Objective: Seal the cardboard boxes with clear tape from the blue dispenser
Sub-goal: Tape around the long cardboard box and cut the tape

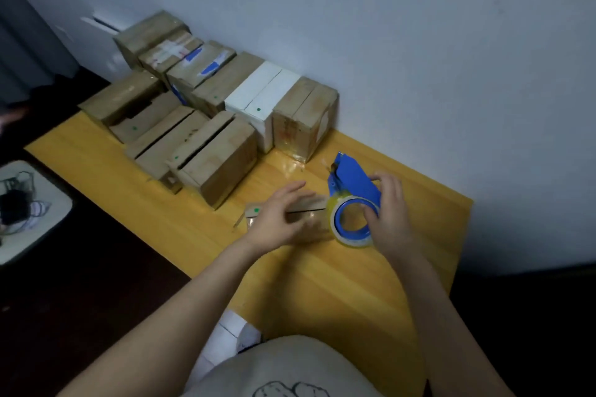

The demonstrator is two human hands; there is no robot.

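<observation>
A small box (315, 204) of brown cardboard lies on the yellow table (322, 284), a little right of the middle of the view, with a green dot on its corner at nine o'clock. The left hand (280, 216) lies across its top with the fingers straight and loosely spread, gripping nothing (motion blur hides how firmly it presses). At three o'clock from the small box, touching its end, stands the blue dispenser (353, 177), its nose pointing to twelve o'clock. The tape roll (350, 234), clear with a yellowish tint, sits on the dispenser's blue hub at the near end. The right hand (392, 217) holds the dispenser from the three o'clock side, fingers curled over the top of the blue body and the thumb down by the roll.

At eleven o'clock from the hands, more boxes stand in two rows. The back row runs along the wall (403, 26) and includes a white box (261, 97) with a brown box (306, 113) just beside it at three o'clock. The front row (193, 145) stands nearer, several of its tops showing an open dark slit between the flaps
</observation>
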